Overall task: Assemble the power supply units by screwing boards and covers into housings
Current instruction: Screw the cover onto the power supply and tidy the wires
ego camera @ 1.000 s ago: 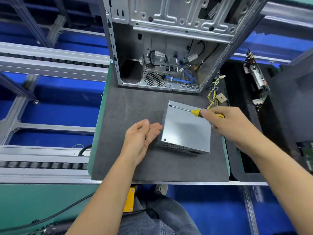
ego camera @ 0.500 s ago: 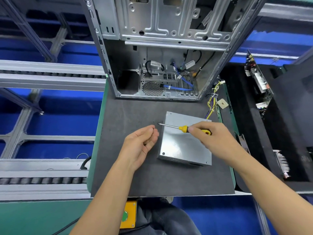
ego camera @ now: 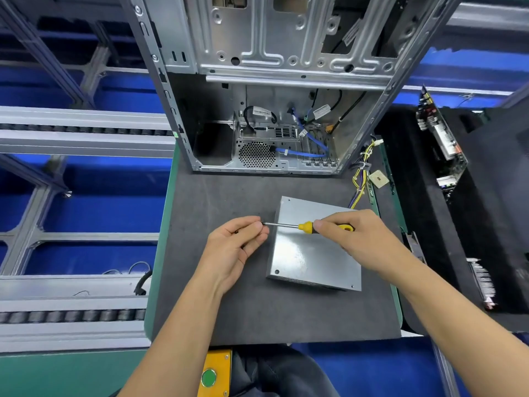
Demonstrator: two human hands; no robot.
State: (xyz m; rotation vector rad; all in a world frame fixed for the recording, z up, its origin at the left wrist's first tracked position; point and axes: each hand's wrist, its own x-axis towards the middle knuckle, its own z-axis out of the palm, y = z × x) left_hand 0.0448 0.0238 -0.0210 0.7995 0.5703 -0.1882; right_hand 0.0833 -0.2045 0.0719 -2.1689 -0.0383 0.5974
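Right hand point(ego camera: 360, 239), centre-right of frame, is curled round the yellow-handled screwdriver point(ego camera: 307, 226), shaft pointing left w/ the tip meeting the left hand's fingertips. Left hand point(ego camera: 234, 247), mid-frame, has fingers bent in toward the thumb at the driver tip. Prob. seating a small screw on the bit, but the screw itself is too small to make out, so can't tell if anything is pinched.

The PSU housing point(ego camera: 312, 253), a closed grey metal box, lies flat on the dark mat point(ego camera: 229, 310) just right of centre, under the driver. Its yellow/black wire bundle point(ego camera: 362, 173) trails up toward the open PC chassis point(ego camera: 272, 81) at top centre. A bare circuit board point(ego camera: 440, 138) stands in the black tray at upper right.

Risks, as I judge them:
- Screw drops off the bit when carried over to a cover hole, then rolls on the mat or off the edge.
- Bit held at a slant → cross-threading or cam-out, scratching the cover.
- Box isn't braced, so it could slide under driving pressure.

Writing: white tags on cables inside the chassis carry print, too small to read. No brand legible anywhere.
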